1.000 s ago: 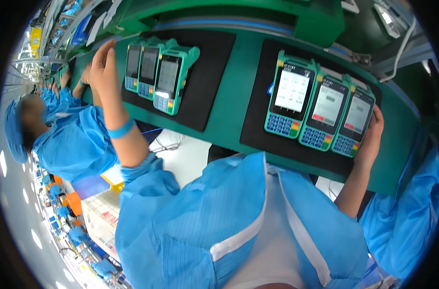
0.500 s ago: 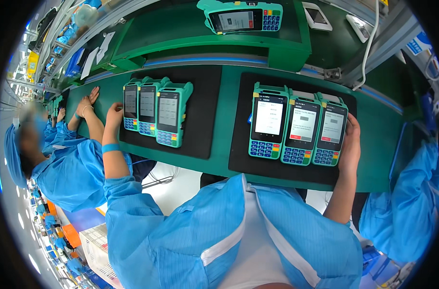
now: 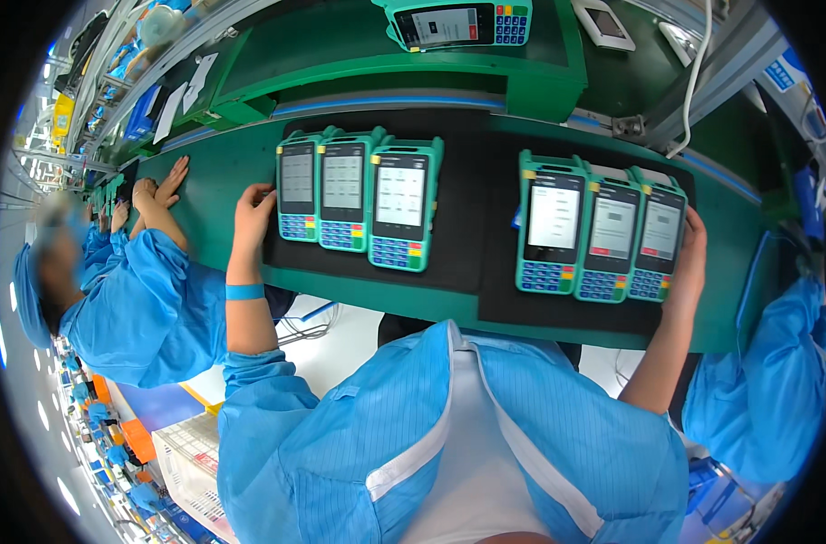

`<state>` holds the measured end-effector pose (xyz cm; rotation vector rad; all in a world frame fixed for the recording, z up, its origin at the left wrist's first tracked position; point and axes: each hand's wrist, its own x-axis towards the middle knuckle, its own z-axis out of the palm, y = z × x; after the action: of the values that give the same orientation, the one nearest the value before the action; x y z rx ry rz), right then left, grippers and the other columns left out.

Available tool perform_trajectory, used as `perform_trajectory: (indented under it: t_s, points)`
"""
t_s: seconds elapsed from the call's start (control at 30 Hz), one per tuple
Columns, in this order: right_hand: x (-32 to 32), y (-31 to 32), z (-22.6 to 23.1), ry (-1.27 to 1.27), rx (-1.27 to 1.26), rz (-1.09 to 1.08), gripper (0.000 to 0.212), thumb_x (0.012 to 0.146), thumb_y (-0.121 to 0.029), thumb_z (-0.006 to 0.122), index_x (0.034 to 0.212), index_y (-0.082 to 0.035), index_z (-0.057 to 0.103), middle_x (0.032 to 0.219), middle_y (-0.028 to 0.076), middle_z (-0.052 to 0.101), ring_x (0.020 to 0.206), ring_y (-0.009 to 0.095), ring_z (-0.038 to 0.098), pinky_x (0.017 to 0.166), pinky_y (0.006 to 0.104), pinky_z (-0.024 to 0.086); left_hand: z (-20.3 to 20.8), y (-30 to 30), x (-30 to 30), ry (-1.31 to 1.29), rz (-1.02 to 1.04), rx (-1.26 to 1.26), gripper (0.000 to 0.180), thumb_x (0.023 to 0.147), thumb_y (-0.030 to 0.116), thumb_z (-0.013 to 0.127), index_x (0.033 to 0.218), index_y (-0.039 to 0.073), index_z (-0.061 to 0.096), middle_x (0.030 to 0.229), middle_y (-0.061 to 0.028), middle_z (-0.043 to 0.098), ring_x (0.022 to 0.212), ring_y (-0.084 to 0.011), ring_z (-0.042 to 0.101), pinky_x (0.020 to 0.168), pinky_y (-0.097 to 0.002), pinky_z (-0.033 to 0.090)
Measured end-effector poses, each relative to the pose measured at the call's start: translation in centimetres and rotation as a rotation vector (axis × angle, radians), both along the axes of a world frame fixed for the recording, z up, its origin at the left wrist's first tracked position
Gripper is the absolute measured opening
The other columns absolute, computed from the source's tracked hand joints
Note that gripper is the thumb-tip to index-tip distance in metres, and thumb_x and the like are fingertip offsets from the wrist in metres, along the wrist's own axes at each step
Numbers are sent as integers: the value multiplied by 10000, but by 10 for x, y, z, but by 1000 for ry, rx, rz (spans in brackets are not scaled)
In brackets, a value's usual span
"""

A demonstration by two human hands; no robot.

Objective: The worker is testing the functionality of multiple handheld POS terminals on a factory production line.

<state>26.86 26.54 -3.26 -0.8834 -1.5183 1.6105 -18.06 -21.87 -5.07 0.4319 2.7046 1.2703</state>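
Hands frame two groups of payment terminals on a green bench (image 3: 250, 172), seen from the head camera. The left hand (image 3: 252, 216) reaches up from the near edge with its wrist straight, a blue band around the forearm; its fingers are loosely curled and their tips rest against the left side of the left group of terminals (image 3: 359, 195), gripping nothing. The right hand (image 3: 691, 258) comes up along the right edge of the right black mat (image 3: 499, 299), fingers together and laid flat against the outer side of the right group of terminals (image 3: 603, 231); whether it clasps that unit cannot be told.

Each group counts three teal terminals, six in all, side by side and touching, each trio on its own black mat; the left black mat (image 3: 454, 208) lies beside the right one. Every unit lies face up, long axis running from near edge to far edge, screen toward the far edge, keypad toward the person. A seventh terminal (image 3: 458, 23) lies crosswise on a raised green shelf at the far edge.

A co-worker's hands (image 3: 155, 190) rest flat on the bench farther left.
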Motion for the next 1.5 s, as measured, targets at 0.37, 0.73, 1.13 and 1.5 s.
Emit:
perform_trajectory:
  t_s: [0.37,0.73,1.13,1.5]
  points:
    - [22,22,-14,99,11,32,635,1013,-496,333,1366,19,444,1355,190,506,1258,254,485,1077,367,363,139,216,43,1090,-439,29,445,812,161,721,1240,84,628,1288,-115,601,1171,-295,573,988,-367,444]
    - [20,22,-11,122,12,75,647,1010,-493,331,1357,42,440,1358,213,496,1244,265,509,1047,377,412,123,303,10,1222,-552,32,419,711,230,802,1088,90,682,1141,-79,673,1083,-280,618,952,-399,449]
    - [13,18,-10,56,48,-21,621,998,-486,390,1341,25,478,1353,192,520,1257,268,497,1074,374,360,151,298,55,1239,-601,180,449,803,199,719,1210,37,621,1260,-161,611,1194,-320,555,1034,-400,388]
    - [16,8,-1,41,170,105,642,835,-244,595,1386,25,404,1373,205,474,1286,300,453,1074,391,352,71,301,263,297,-598,256,731,714,244,739,1358,28,467,1467,-211,374,1394,-371,318,1130,-467,256]
